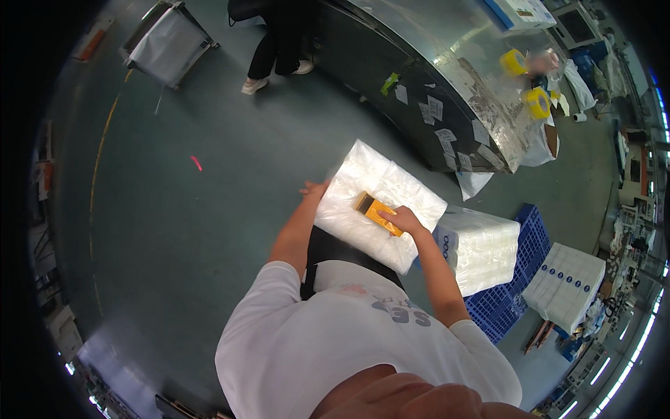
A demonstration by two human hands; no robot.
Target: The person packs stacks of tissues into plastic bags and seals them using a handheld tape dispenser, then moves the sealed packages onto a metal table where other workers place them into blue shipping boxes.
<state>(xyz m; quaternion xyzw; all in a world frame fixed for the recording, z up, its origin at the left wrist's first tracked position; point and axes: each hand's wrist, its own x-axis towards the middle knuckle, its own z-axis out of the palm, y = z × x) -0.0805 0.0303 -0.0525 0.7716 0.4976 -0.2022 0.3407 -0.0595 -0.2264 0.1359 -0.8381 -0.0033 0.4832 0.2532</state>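
Observation:
A white, plastic-wrapped bundle (pixel 356 171) with a soft, lumpy surface is held tilted in front of my waist. My left hand (pixel 316 187) is against its left edge, a few fingers showing and the rest hidden by the bundle. Over the top face, my right hand (pixel 405 221) is closed around a yellow hand tool (pixel 384 218) with a dark, brush-like end. The tool lies on or just above the wrapping; its exact kind is unclear.
Wrapped white packs (pixel 488 251) stand on a blue pallet (pixel 534 237) at my right, with another white pack (pixel 565 286) beyond. A metal-topped workbench (pixel 481 84) carries yellow tape rolls (pixel 537 103). Another person (pixel 272 52) stands far ahead, near a cart (pixel 167 45).

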